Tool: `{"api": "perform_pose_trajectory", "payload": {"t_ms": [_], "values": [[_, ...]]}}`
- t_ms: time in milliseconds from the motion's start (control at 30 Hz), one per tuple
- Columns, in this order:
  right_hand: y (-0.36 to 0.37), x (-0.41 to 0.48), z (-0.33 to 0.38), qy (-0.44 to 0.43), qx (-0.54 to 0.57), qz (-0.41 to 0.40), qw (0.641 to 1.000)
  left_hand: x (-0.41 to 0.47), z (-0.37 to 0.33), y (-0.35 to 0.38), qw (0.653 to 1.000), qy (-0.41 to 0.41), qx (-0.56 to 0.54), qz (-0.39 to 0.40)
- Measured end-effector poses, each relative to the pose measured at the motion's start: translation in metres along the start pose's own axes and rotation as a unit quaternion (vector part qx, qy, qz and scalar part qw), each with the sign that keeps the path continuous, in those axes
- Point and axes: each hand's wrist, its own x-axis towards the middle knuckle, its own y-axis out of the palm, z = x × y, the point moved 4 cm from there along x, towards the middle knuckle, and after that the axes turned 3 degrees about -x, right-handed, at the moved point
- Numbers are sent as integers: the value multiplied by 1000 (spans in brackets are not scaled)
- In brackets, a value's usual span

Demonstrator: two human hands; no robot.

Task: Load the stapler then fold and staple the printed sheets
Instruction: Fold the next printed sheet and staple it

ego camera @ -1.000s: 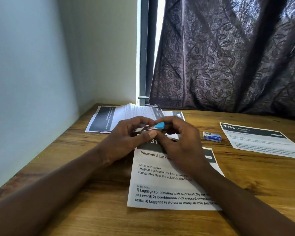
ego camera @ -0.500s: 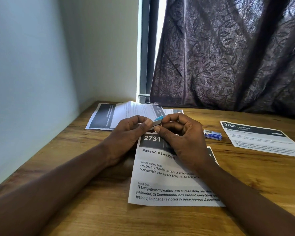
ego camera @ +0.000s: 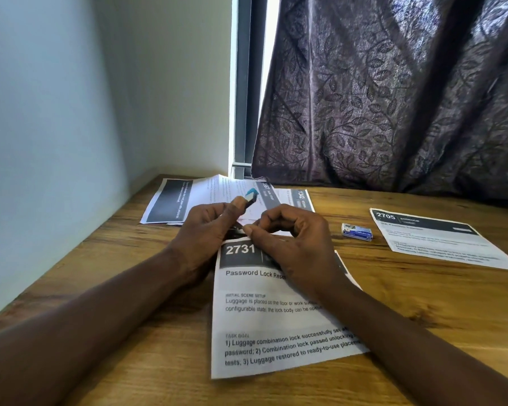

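Observation:
A small stapler (ego camera: 250,197) with a blue end is gripped in my left hand (ego camera: 206,238), its top part tilted up and away above the papers. My right hand (ego camera: 296,247) has curled fingers, and its thumb and forefinger pinch the stapler's dark lower part between the two hands. Whether a staple strip is there is too small to tell. Under both hands lies the printed sheet 2731 (ego camera: 276,320) on the wooden table (ego camera: 115,288). A small box of staples (ego camera: 357,231) sits to the right of my right hand.
Sheet 2705 (ego camera: 440,241) lies at the right. A loose stack of printed sheets (ego camera: 188,197) and sheet 1342 (ego camera: 301,197) lie behind my hands. A wall runs along the left, and a dark curtain (ego camera: 393,98) hangs behind the table.
The stapler's blue end has swung up and away from the right hand. My right fingertips have moved down to its lower part. The camera has dipped slightly.

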Motion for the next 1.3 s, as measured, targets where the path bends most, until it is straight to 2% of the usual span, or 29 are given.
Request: {"api": "perform_pose_trajectory", "payload": {"t_ms": [100,200,400,500,633,733,833,1000,1133,1300], "values": [[-2,1,2,-37,-61,-6,997,0,0,1,1000,1,2,9],[-12,2,0,-33,-100,1,994,1,-1,3,999,-11,2,50],[-21,1,-8,-4,-196,109,974,4,-3,0,996,-31,5,87],[-22,3,-9,-7,-220,138,966,6,-7,-8,989,-56,57,127],[-22,3,-4,-50,-252,143,956,7,-12,-18,971,-101,127,173],[-21,4,5,-112,-322,136,930,7,-15,-20,963,-110,151,193],[-19,2,13,-163,-377,147,900,7,-17,-24,967,-110,110,201],[-16,-1,22,-177,-375,122,902,10,-12,-34,974,-115,78,182],[-11,-2,21,-167,-358,135,909,3,-9,-28,958,-145,66,240],[-8,-3,16,-167,-379,153,897,4,-8,-31,953,-156,95,243]]}}
